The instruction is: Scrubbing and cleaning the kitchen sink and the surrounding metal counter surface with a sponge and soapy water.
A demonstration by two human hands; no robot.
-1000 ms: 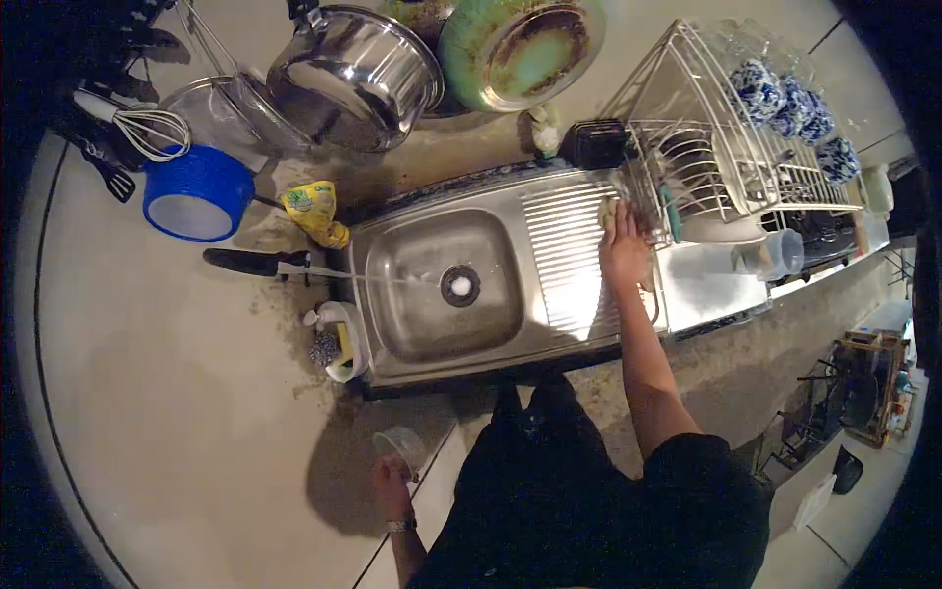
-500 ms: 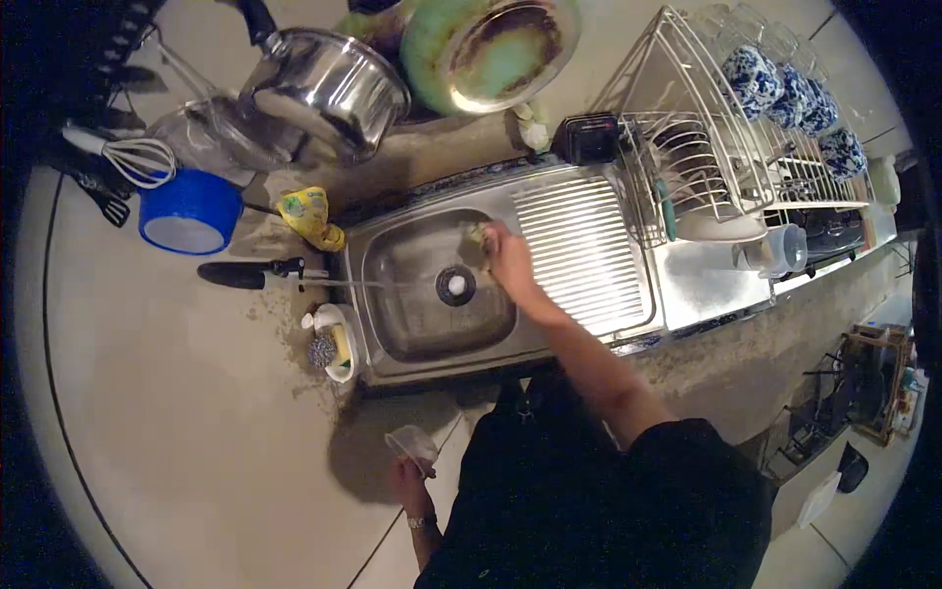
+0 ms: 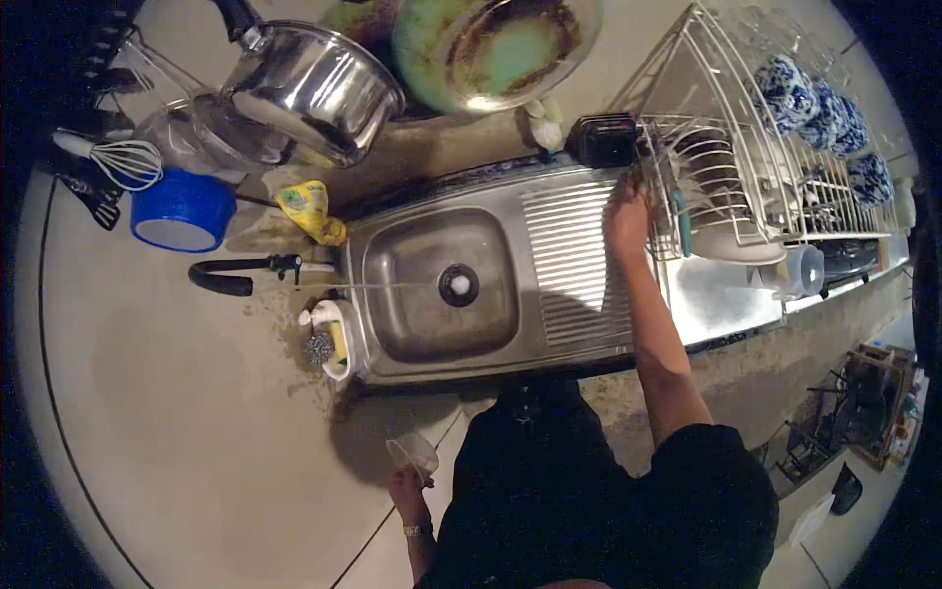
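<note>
My left hand (image 3: pixel 412 491), low and left of the sink, has its fingers closed on the rim of a clear plastic cup (image 3: pixel 416 453). My right hand (image 3: pixel 628 218) reaches over the ribbed drainboard (image 3: pixel 569 260) to the left side of the white wire dish rack (image 3: pixel 731 147). Its fingers are blurred against the rack wires, so whether they hold anything is unclear. In the steel sink (image 3: pixel 402 319), the dark drain (image 3: pixel 458 299) has a small white spot at its middle. A thin stream of water runs toward it from the black faucet (image 3: pixel 235 278).
Plates and blue-patterned mugs (image 3: pixel 785 88) fill the rack; a black container (image 3: pixel 605 140) stands at its left. Behind the sink are a steel saucepan (image 3: pixel 314 88), a green pan (image 3: pixel 422 54) and a yellow packet (image 3: pixel 307 208). A white caddy (image 3: pixel 339 339) holds a sponge and scourer.
My right hand has moved right, from above the sink with a small greyish-green thing in it, to the dish rack's left side. My left hand still holds the cup, in nearly the same place.
</note>
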